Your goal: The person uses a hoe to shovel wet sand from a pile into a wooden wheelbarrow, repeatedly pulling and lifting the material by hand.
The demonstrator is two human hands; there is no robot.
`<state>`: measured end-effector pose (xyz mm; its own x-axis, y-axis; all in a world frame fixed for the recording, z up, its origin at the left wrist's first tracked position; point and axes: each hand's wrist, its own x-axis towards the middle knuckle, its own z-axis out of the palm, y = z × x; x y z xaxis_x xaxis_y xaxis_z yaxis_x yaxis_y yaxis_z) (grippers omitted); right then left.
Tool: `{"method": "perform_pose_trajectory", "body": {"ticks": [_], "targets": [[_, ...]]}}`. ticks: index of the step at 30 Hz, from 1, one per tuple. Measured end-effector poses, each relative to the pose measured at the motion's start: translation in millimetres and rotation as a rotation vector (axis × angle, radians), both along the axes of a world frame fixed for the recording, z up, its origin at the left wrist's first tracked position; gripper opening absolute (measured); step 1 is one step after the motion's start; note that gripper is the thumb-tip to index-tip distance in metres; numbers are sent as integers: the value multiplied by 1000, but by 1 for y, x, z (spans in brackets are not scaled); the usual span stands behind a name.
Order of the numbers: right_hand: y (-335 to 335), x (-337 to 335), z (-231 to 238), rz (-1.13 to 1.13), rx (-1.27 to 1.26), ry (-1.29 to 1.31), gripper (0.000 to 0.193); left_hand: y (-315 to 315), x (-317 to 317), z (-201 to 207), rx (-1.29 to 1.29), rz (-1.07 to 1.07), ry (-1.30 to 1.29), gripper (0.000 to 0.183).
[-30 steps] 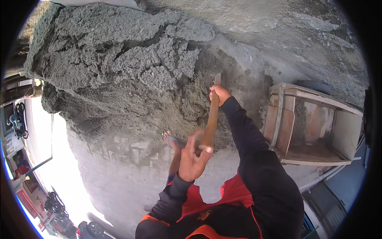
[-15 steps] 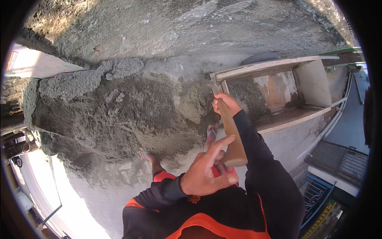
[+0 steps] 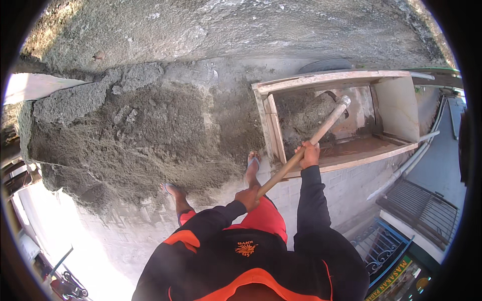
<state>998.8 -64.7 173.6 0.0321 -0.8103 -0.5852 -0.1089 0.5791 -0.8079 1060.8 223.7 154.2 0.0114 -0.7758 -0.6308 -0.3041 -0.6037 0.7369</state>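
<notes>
My left hand [image 3: 248, 198] is wrapped round the lower end of a wooden-handled hoe [image 3: 327, 125], close to my body. Farther up the handle, my right hand [image 3: 309, 153] is closed round it over the near rim of a wooden mixing box [image 3: 334, 80]. The hoe's head rests inside the box against wet grey mortar [image 3: 304, 113]; its blade is mostly hidden. To the left of the box spreads a large heap of grey sand or mortar mix [image 3: 150, 130], with my sandalled feet at its near edge.
A rough grey wall [image 3: 241, 35] runs along the far side. White pipes [image 3: 401, 173], a metal grating [image 3: 422, 208] and a blue railing [image 3: 384, 248] are on the right. Paving [image 3: 140, 226] lies near my feet, and a motorbike [image 3: 70, 286] stands at lower left.
The hoe has swung from beside my body out into the box, its head now on the mortar. My left hand, with fingers spread before, has closed round the handle.
</notes>
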Motion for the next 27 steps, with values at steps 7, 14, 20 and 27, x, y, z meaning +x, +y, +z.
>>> {"method": "perform_pose_trajectory", "body": {"ticks": [7, 14, 20, 27], "targets": [[3, 52, 103, 138, -191, -220, 13, -28, 23, -54, -323, 379, -174, 23], [46, 229, 191, 325, -690, -335, 41, 7, 121, -30, -333, 721, -208, 33], [169, 382, -42, 483, -283, -463, 26, 188, 186, -150, -43, 943, -447, 31], [480, 326, -397, 591, 544, 193, 18, 440, 80, -136, 636, 917, -206, 36]]}}
